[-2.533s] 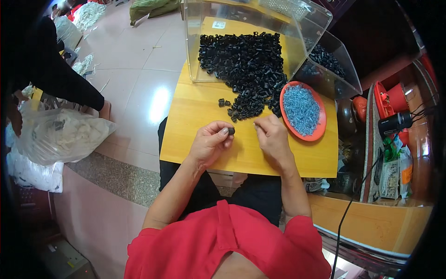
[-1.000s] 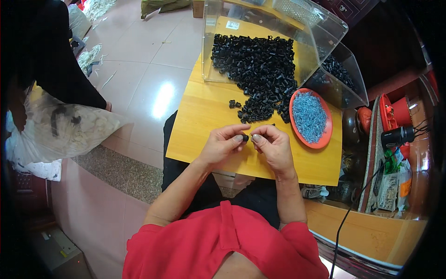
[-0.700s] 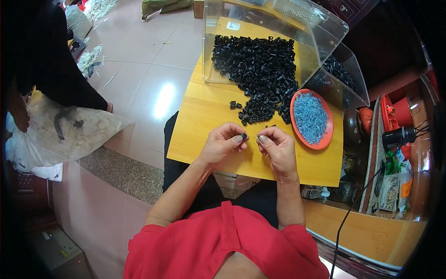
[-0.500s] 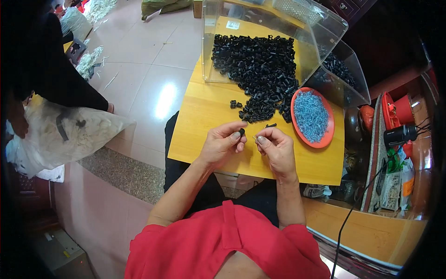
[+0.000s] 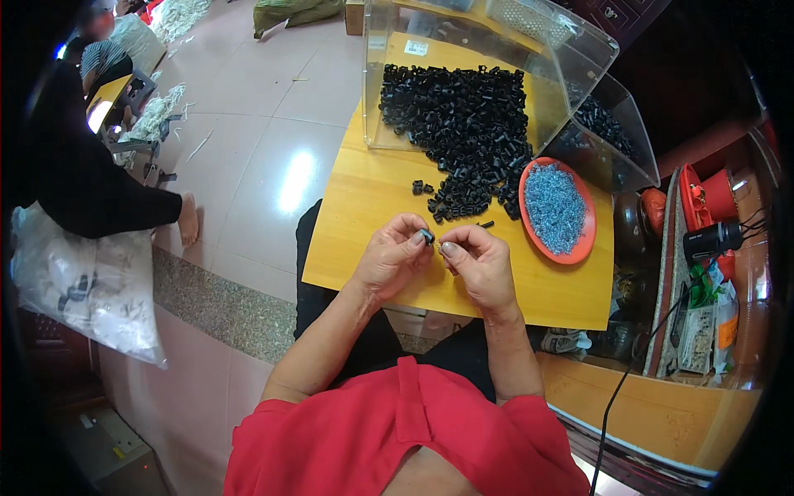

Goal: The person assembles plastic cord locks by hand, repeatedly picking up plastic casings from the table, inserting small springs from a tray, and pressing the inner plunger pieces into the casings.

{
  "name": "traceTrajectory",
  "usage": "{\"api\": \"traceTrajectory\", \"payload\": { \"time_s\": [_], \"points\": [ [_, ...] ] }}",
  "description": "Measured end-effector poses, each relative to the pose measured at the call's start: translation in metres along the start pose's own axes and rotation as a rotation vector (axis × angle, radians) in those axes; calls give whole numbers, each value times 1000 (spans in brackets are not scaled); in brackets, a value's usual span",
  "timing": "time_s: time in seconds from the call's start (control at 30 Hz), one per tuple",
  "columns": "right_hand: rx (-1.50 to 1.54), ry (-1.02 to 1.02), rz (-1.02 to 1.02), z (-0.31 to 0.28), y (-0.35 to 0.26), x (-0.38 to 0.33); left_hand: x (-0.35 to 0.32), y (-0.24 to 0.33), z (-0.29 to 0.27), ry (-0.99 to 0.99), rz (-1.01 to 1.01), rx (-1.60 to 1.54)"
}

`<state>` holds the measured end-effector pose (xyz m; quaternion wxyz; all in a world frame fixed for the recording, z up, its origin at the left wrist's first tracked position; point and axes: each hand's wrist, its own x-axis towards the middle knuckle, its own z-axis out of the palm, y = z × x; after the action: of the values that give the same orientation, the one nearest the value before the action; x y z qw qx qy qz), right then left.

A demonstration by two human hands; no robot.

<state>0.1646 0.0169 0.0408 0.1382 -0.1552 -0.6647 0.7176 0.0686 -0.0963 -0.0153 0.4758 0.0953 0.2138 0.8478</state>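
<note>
Hands meet above the near edge of the yellow wooden board (image 5: 364,190): left hand (image 5: 393,260) pinches a small black plastic piece (image 5: 427,236) at its fingertips; right hand (image 5: 478,263) fingers close just beside it. Farther: black plastic pieces pile (image 5: 463,132), orange round dish of blue-grey bits (image 5: 556,208) toward the right edge, clear plastic bin (image 5: 496,33) at the far edge.

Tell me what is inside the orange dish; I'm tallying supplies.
The orange dish holds a heap of tiny silvery-blue metal bits, filling most of it. Their exact kind is too small to tell, and the heap hides the dish bottom.
</note>
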Motion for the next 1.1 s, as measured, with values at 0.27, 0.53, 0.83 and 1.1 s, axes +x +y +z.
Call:
{"api": "traceTrajectory", "payload": {
  "time_s": [0.27,0.53,0.83,1.1],
  "points": [
    [15,9,2,9,-2,9,-1,0,-2,-31,-14,14],
    [-571,186,-344,-5,-7,45,1,1,-3,-10,-73,17],
    [-1270,-23,-601,-7,12,100,3,1,-6,-10,-82,-9],
    [-1394,-108,-516,-6,22,113,3,3,-4,11,-85,-14]
  ]
}}
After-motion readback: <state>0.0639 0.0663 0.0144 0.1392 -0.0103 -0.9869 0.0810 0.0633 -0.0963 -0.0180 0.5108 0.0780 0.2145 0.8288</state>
